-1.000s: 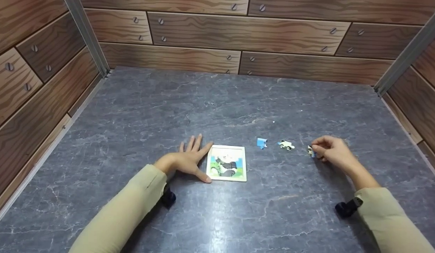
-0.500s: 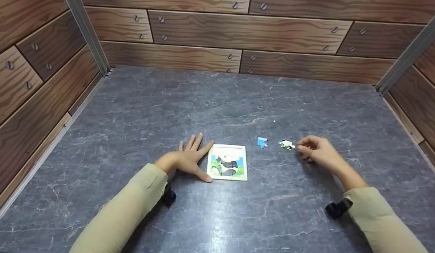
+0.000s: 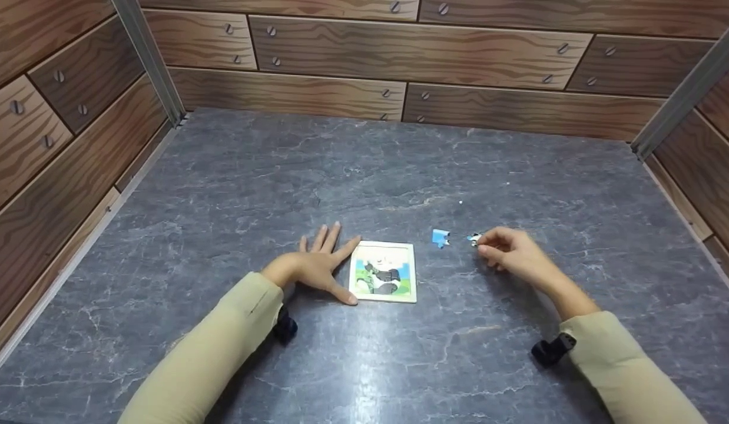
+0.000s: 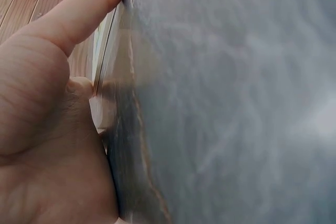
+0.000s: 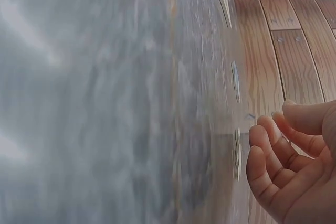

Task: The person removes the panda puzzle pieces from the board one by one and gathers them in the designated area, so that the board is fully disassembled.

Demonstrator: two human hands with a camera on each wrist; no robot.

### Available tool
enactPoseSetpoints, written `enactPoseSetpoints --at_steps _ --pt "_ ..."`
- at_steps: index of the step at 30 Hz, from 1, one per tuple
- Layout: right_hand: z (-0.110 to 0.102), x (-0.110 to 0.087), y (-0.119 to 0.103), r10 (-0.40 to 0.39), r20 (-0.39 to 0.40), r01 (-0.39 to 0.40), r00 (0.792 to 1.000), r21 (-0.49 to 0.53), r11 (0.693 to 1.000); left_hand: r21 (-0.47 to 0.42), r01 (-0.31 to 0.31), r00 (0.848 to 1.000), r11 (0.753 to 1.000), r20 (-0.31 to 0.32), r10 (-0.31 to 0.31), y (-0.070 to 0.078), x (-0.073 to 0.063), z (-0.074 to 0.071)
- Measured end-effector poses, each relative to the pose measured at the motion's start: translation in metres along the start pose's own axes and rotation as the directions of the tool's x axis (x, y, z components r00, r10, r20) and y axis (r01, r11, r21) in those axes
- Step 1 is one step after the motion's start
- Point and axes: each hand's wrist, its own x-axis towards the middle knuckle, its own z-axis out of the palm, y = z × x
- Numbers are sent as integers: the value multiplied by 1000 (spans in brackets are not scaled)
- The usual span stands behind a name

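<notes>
A white-framed panda jigsaw puzzle [image 3: 413,277] lies flat on the table. My left hand [image 3: 314,271] is spread beside it, with the thumb and index finger touching the frame's left corners. To the puzzle's right are a blue puzzle piece [image 3: 440,237] and a black-and-white puzzle piece [image 3: 474,238]. My right hand [image 3: 514,254] hovers at the second piece, covering its right part. In the right wrist view the fingers of that hand [image 5: 294,166] curl loosely, and I see nothing between them and the thumb. A third piece seen earlier is out of sight.
The grey marbled tabletop [image 3: 317,159] is enclosed by wood-patterned walls [image 3: 329,53] at the back and both sides. Metal posts [image 3: 149,59] stand in the back corners. A tiny white speck [image 3: 460,202] lies beyond the pieces.
My right hand has moved left from the rightmost puzzle piece to the middle one. That rightmost piece has gone from sight. The left hand and the framed puzzle have stayed put.
</notes>
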Motion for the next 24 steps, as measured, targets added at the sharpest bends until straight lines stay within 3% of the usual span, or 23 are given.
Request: enactPoseSetpoints --at_steps 13,22,24 --pt "34 15 -21 11 50 -12 999 27 1000 13 -3 1000 1000 6 3 -2 0 -2" --pt "55 23 -35 -40 82 38 996 22 999 9 -11 1000 1000 4 11 -2 1 -1" --pt "58 20 -47 -55 93 53 994 22 998 13 -11 1000 1000 0 11 -1 1 0"
